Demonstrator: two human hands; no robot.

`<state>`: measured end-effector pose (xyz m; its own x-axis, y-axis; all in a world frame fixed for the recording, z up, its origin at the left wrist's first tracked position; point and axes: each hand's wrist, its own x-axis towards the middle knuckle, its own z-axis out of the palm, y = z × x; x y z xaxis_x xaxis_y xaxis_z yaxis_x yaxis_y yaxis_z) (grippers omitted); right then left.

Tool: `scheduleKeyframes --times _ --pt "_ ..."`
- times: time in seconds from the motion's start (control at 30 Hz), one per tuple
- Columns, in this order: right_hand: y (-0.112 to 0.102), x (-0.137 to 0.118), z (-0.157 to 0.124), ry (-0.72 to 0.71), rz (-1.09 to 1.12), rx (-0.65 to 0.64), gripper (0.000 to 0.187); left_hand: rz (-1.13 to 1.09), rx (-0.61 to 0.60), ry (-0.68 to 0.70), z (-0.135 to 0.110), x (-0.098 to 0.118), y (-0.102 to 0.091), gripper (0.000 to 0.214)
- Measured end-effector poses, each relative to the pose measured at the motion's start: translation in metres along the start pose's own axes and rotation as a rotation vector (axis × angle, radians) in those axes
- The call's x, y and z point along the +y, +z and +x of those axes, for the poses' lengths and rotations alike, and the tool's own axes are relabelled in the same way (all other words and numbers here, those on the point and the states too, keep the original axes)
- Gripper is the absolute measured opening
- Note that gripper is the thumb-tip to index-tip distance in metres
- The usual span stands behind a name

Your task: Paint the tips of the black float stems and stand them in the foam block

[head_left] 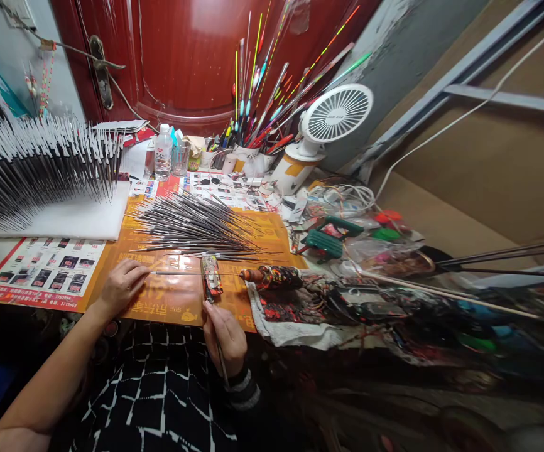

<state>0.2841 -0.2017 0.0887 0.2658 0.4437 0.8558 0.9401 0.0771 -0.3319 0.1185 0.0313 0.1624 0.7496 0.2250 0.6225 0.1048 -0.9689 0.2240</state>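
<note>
Left hand: the person's left hand (122, 287) lies palm-down on the mat, fingers close together, the fingertips (141, 269) narrowly gathered on the near end of a thin dark rod (178, 272), apparently pinching it.

Right hand: the right hand (223, 336) is curled narrowly around a slender dark stick (221, 363) whose lower end points back toward the person's body. Its fingertips sit just below a small paint-caked block (212, 277) in red and black.

Rod: it lies level, low across a glossy orange printed mat (191, 301), running from the left fingertips to the block, and its far end is hidden there.

Beside the block: a bulbous paint-spattered holder with an orange tip (272, 277) rests on a stained white cloth (295, 329), its tip pointing toward the block.

On the mat: a fanned heap of thin dark stems with pale ends (191, 225) lies just beyond the rod.

Further left: a white foam board (65, 213) bristles with rows of upright black-and-white stems (46, 166).

Back of the desk: a clear plastic water bottle (163, 154), a white clip-on fan (333, 116) and a cluster of brightly striped fishing floats (267, 81) stand in front of a dark red wooden door (191, 56).
</note>
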Motion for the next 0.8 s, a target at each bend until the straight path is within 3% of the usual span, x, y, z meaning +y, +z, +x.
scheduleKeyframes --times 0.8 --pt "-0.0002 -0.0038 0.0038 0.039 -0.038 -0.034 0.063 0.011 0.013 0.006 -0.0002 -0.0009 -0.0001 0.016"
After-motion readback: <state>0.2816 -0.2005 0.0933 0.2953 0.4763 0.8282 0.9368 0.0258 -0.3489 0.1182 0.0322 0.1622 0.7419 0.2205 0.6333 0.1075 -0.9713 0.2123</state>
